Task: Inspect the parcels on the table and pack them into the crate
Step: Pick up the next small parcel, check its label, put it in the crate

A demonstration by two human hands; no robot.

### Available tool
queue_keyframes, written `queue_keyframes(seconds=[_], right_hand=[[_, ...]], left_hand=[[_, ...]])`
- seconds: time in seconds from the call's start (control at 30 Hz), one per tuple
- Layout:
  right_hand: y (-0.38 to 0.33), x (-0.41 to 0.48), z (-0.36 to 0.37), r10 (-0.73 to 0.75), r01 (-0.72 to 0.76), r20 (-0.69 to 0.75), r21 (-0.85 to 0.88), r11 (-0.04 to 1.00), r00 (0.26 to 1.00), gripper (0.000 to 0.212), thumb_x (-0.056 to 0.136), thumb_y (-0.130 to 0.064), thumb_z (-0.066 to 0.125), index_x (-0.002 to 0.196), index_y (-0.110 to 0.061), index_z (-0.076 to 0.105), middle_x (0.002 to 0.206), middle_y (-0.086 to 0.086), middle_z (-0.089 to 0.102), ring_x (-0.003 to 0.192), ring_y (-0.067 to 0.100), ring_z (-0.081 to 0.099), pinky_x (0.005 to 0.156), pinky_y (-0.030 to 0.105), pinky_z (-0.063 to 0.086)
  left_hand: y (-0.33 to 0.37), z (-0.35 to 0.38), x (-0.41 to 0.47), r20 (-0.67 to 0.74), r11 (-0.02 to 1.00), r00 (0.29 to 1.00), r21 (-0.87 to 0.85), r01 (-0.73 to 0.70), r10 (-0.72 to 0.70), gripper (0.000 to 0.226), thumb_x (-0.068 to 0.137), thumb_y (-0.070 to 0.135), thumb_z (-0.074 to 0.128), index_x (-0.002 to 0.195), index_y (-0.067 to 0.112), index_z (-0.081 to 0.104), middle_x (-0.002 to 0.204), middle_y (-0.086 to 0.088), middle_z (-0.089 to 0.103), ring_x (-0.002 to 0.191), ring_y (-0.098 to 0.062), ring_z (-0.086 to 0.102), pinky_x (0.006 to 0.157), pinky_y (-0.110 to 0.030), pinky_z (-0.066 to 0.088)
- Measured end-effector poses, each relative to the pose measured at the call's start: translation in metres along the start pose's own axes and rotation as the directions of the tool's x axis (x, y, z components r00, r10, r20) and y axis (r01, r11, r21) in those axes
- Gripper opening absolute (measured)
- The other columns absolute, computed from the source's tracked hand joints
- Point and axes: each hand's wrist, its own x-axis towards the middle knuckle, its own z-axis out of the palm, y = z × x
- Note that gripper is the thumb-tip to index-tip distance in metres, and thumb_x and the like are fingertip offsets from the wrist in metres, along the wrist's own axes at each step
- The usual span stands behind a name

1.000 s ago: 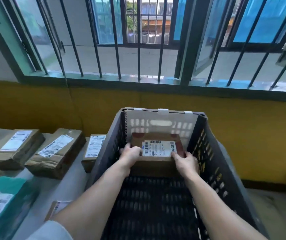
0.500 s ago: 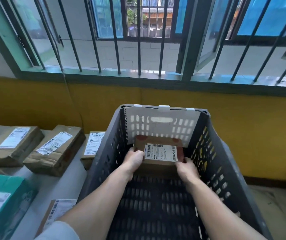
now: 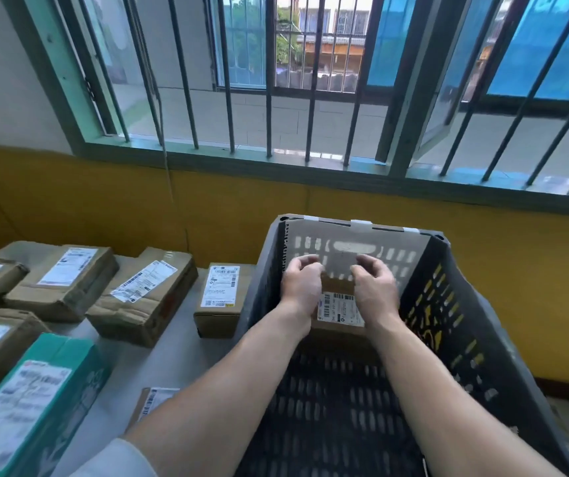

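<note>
Parcel [image 3: 340,309] in crate [image 3: 475,339], empty hands [image 3: 302,287] above

Dark grey slotted plastic crate [image 3: 465,342]. Brown cardboard parcel [image 3: 337,286] inside: white label, black barcode. Teal cardboard box [image 3: 81,368] on pale grey counter [image 3: 180,359]; mustard-yellow wall [image 3: 489,277].

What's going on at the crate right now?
A person is packing parcels into the grey crate. One small brown parcel lies label-up at the crate's far end. The left hand and right hand hover just above it, fingers loosely curled, holding nothing. Several more parcels, including a teal parcel, wait on the table to the left.
</note>
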Motion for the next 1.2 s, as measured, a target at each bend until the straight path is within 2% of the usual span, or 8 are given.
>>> queue_keyframes(seconds=[0.23,0.4,0.47,0.7,0.83,0.97,1.1,1.2], right_hand=[[-0.054,-0.038,0.076,-0.057,0.051,0.018,0.239,0.970,0.998,0.015,0.094,-0.012,0.062,0.102,-0.023,0.069,0.109,0.010,0.074,0.107,0.032,0.070,0.096,0.056,0.056],[-0.079,-0.062,0.127,-0.170,0.155,0.054,0.220,0.963,0.984,0.017,0.096,-0.017,0.061,0.100,-0.033,0.066,0.107,-0.002,0.071,0.105,0.019,0.069,0.080,0.029,0.061],[-0.083,-0.071,0.154,-0.162,0.143,0.095,0.182,0.973,0.982,0.016,0.098,-0.022,0.060,0.108,-0.035,0.063,0.111,-0.003,0.068,0.106,0.018,0.067,0.082,0.032,0.062],[-0.065,-0.078,0.224,0.065,-0.060,0.167,-0.037,0.998,0.984,0.039,0.099,-0.023,0.059,0.138,-0.018,0.054,0.133,0.007,0.063,0.118,0.025,0.062,0.104,0.047,0.052],[-0.025,-0.077,0.245,0.207,-0.188,0.091,-0.185,0.965,0.974,0.045,0.097,-0.023,0.059,0.141,-0.015,0.053,0.133,0.006,0.062,0.114,0.022,0.062,0.101,0.042,0.052],[0.010,-0.069,0.251,0.312,-0.303,-0.012,-0.285,0.910,0.950,0.055,0.095,-0.022,0.058,0.148,-0.015,0.048,0.147,0.009,0.055,0.131,0.028,0.053,0.106,0.035,0.045],[0.037,-0.063,0.257,0.375,-0.383,-0.087,-0.306,0.871,0.923,0.061,0.096,-0.020,0.057,0.153,-0.011,0.039,0.156,0.011,0.044,0.141,0.030,0.043,0.109,0.032,0.037],[0.052,-0.059,0.261,0.399,-0.412,-0.104,-0.279,0.867,0.911,0.063,0.095,-0.019,0.059,0.153,-0.009,0.037,0.155,0.012,0.044,0.141,0.030,0.043,0.109,0.031,0.035]], left_hand=[[0.067,-0.061,-0.011,0.229,0.992,0.967,-0.093,-0.088,0.108,0.015,0.098,0.006,0.055,0.107,0.011,0.065,0.085,-0.007,0.072,0.064,-0.011,0.068,0.048,-0.020,0.052],[0.092,-0.134,-0.001,0.225,0.986,0.963,0.033,-0.161,0.149,0.016,0.102,0.020,0.054,0.114,0.018,0.065,0.107,-0.007,0.075,0.098,-0.020,0.073,0.076,-0.028,0.061],[0.094,-0.165,0.011,0.207,0.990,0.970,0.023,-0.136,0.129,0.017,0.103,0.022,0.053,0.116,0.019,0.064,0.111,-0.007,0.074,0.104,-0.023,0.071,0.085,-0.032,0.059],[0.083,-0.233,0.053,0.135,0.999,0.990,0.013,-0.040,0.038,0.016,0.098,0.011,0.055,0.104,0.018,0.068,0.096,-0.003,0.076,0.082,-0.011,0.072,0.062,-0.021,0.052],[0.067,-0.262,0.077,0.122,0.996,0.992,0.080,0.032,-0.042,0.014,0.099,0.011,0.054,0.100,0.020,0.066,0.095,0.000,0.073,0.084,-0.011,0.068,0.066,-0.022,0.049],[0.043,-0.268,0.103,0.069,0.981,0.988,0.150,0.125,-0.137,0.018,0.100,0.010,0.053,0.114,0.013,0.064,0.093,0.000,0.070,0.077,-0.007,0.064,0.052,-0.016,0.047],[0.014,-0.270,0.117,0.009,0.948,0.974,0.234,0.216,-0.224,0.023,0.101,0.011,0.054,0.123,0.015,0.056,0.107,-0.004,0.067,0.078,-0.003,0.057,0.059,-0.021,0.044],[-0.006,-0.272,0.126,-0.003,0.905,0.962,0.339,0.258,-0.274,0.042,0.101,0.016,0.055,0.143,0.015,0.045,0.121,0.000,0.055,0.093,-0.015,0.051,0.079,-0.028,0.039]])
